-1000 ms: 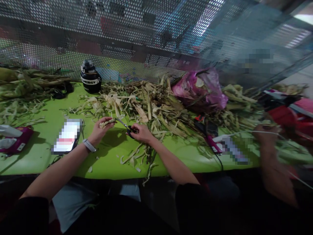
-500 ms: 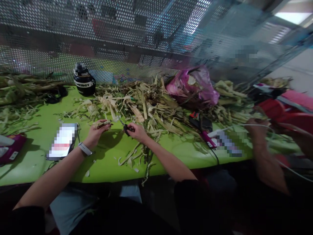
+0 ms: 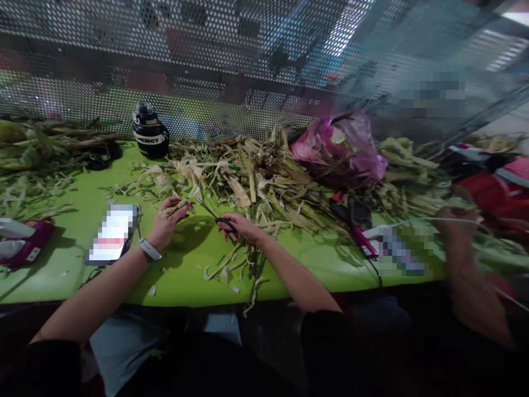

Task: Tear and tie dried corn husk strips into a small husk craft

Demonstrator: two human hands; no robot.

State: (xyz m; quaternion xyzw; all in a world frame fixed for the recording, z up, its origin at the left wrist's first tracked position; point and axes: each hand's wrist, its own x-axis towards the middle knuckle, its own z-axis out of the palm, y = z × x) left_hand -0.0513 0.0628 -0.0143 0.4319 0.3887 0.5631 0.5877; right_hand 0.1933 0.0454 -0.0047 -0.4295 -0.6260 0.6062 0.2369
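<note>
The left hand, with a pale wristband, is nearly closed, pinching a small, ragged, pale yellow-green piece of plant. The right hand is curled around the handles of slim scissors with black grips and metal blades, which point toward that piece. Both hands are over the bright green table, just in front of the wide heap of dry tan-and-green leaves. A rounded black bottle with white lettering stands at the heap's left end; a translucent pink plastic bag sits at its right.
</note>
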